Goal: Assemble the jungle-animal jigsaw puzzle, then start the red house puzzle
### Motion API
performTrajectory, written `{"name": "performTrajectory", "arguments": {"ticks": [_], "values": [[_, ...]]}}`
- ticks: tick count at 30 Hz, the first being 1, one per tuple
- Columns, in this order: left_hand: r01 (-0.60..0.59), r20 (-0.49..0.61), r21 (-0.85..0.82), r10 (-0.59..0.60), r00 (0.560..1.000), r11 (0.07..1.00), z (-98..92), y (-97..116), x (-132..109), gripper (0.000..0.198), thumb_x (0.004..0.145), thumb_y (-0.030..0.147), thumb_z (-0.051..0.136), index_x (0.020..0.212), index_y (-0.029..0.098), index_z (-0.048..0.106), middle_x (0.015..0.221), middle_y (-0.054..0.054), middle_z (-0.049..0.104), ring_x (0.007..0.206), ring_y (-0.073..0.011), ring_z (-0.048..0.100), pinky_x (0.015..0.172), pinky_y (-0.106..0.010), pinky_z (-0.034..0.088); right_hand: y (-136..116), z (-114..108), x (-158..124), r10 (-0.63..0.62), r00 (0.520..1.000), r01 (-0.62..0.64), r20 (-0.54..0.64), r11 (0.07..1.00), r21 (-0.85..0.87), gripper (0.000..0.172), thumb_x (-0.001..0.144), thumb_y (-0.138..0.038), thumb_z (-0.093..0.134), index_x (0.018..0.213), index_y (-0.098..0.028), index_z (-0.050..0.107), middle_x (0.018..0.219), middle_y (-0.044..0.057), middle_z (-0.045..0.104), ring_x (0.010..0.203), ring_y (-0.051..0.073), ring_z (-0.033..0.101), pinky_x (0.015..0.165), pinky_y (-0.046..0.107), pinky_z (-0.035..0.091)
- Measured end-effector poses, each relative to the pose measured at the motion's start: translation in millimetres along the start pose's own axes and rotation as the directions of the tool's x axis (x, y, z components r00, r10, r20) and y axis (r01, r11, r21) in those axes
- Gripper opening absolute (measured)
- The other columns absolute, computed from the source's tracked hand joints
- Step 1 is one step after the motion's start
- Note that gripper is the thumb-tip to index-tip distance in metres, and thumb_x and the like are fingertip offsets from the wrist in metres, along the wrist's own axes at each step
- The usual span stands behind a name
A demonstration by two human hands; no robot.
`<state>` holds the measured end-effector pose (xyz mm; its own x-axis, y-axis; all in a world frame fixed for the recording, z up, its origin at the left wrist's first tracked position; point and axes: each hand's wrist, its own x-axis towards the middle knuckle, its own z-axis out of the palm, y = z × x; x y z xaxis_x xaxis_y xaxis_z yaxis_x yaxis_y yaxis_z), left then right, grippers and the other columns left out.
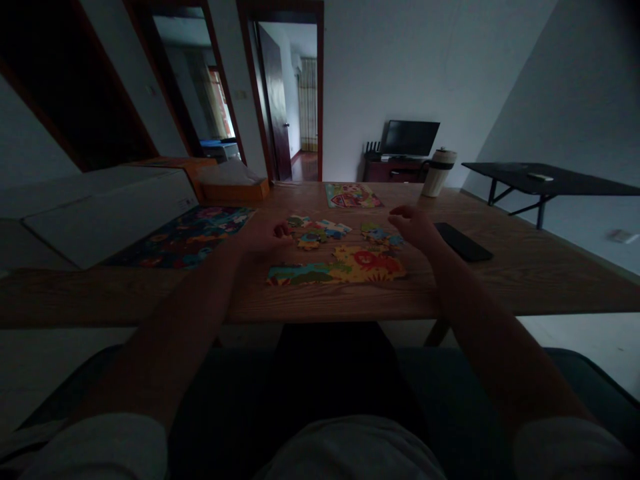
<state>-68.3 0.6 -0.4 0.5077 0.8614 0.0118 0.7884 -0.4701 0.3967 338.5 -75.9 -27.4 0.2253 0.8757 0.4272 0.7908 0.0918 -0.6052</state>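
On the wooden table, a partly joined jigsaw puzzle (336, 270) shows a red lion and greenery in its front strip. Several loose puzzle pieces (320, 233) lie behind it, with another cluster of pieces (377, 233) to the right. My left hand (267, 235) hovers at the left edge of the loose pieces with curled fingers; whether a piece is in them is too dark to tell. Above the right cluster, my right hand (413, 225) is raised, fingers bent and slightly apart, with nothing visible in them.
A colourful picture sheet (353, 196) lies at the table's far side. Left are a dark puzzle mat (193, 237), a white box (110, 213) and an orange tissue box (235, 190). Right are a black phone (463, 241) and a pale tumbler (440, 173).
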Motion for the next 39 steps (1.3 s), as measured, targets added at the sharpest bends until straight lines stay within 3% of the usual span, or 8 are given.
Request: {"name": "performTrajectory", "arguments": {"ticks": [2, 4, 8, 12, 15, 23, 35, 39], "values": [[0.028, -0.170, 0.032, -0.022, 0.985, 0.999, 5.4, -4, 6, 0.047, 0.085, 0.057, 0.069, 0.116, 0.021, 0.070, 0.108, -0.010, 0.072, 0.095, -0.0276, 0.067, 0.080, -0.035, 0.051, 17, -5, 11, 0.098, 0.994, -0.098, -0.041, 0.995, -0.013, 0.033, 0.094, -0.032, 0.063, 0.117, -0.012, 0.076, 0.113, 0.019, 0.077, 0.106, 0.033, 0.072, 0.096, 0.045, 0.056], [0.021, -0.227, 0.064, -0.006, 0.974, 0.998, 9.2, -6, 10, 0.049, 0.087, 0.054, 0.068, 0.125, 0.023, 0.071, 0.123, -0.011, 0.071, 0.108, -0.0303, 0.067, 0.091, -0.038, 0.052, 28, -5, 16, 0.143, 0.989, -0.144, -0.021, 0.989, -0.036, 0.033, 0.093, -0.028, 0.063, 0.118, -0.011, 0.076, 0.113, 0.020, 0.077, 0.105, 0.032, 0.073, 0.095, 0.043, 0.056], [0.004, -0.210, 0.124, 0.022, 0.977, 0.992, 11.2, -9, 11, 0.048, 0.090, 0.054, 0.070, 0.129, 0.026, 0.073, 0.136, -0.010, 0.069, 0.130, -0.0342, 0.060, 0.108, -0.040, 0.046, 30, 7, 12, 0.169, 0.974, -0.153, 0.151, 0.982, -0.109, 0.036, 0.092, -0.033, 0.069, 0.122, -0.014, 0.076, 0.121, 0.019, 0.077, 0.105, 0.031, 0.075, 0.093, 0.041, 0.057], [0.026, -0.167, 0.072, -0.013, 0.986, 0.997, 10.4, -8, 10, 0.050, 0.092, 0.053, 0.069, 0.134, 0.025, 0.071, 0.133, -0.011, 0.071, 0.123, -0.0322, 0.065, 0.104, -0.038, 0.050, 21, 19, 5, 0.176, 0.943, -0.116, 0.284, 0.970, -0.215, 0.046, 0.086, -0.047, 0.080, 0.121, -0.019, 0.076, 0.116, 0.017, 0.078, 0.102, 0.033, 0.076, 0.091, 0.043, 0.059], [0.031, -0.174, 0.028, -0.025, 0.984, 0.999, 11.0, -4, 9, 0.046, 0.093, 0.051, 0.068, 0.130, 0.023, 0.073, 0.129, -0.010, 0.073, 0.117, -0.0303, 0.068, 0.099, -0.037, 0.052, 17, 23, 3, 0.129, 0.955, -0.070, 0.266, 0.973, -0.221, 0.044, 0.085, -0.048, 0.082, 0.119, -0.020, 0.076, 0.113, 0.015, 0.078, 0.099, 0.031, 0.076, 0.088, 0.041, 0.059], [0.050, -0.178, 0.035, -0.043, 0.983, 0.998, 12.5, 1, 6, 0.042, 0.093, 0.049, 0.067, 0.124, 0.022, 0.074, 0.125, -0.009, 0.076, 0.114, -0.0292, 0.069, 0.097, -0.038, 0.053, 17, 25, 7, 0.199, 0.976, -0.191, 0.084, 0.977, -0.091, 0.043, 0.085, -0.023, 0.081, 0.126, -0.020, 0.067, 0.104, 0.009, 0.076, 0.082, 0.021, 0.072, 0.067, 0.029, 0.055], [0.128, -0.083, 0.066, -0.122, 0.989, 0.990, 10.3, -9, 9, 0.048, 0.091, 0.050, 0.067, 0.130, 0.024, 0.076, 0.117, -0.007, 0.077, 0.106, -0.0273, 0.070, 0.090, -0.033, 0.052, 30, 16, 11, 0.338, 0.941, -0.331, -0.024, 0.901, -0.281, 0.055, 0.091, -0.044, 0.072, 0.140, -0.021, 0.064, 0.136, 0.019, 0.070, 0.129, 0.039, 0.064, 0.104, 0.052, 0.051], [0.086, -0.171, 0.075, -0.072, 0.983, 0.993, 12.2, -16, 13, 0.050, 0.083, 0.046, 0.077, 0.127, 0.024, 0.076, 0.121, -0.008, 0.076, 0.111, -0.0287, 0.069, 0.092, -0.033, 0.053, 20, 20, 8, 0.253, 0.968, -0.235, 0.008, 0.911, -0.340, 0.051, 0.092, -0.047, 0.069, 0.136, -0.023, 0.069, 0.142, 0.018, 0.067, 0.134, 0.040, 0.060, 0.109, 0.055, 0.047]]}}
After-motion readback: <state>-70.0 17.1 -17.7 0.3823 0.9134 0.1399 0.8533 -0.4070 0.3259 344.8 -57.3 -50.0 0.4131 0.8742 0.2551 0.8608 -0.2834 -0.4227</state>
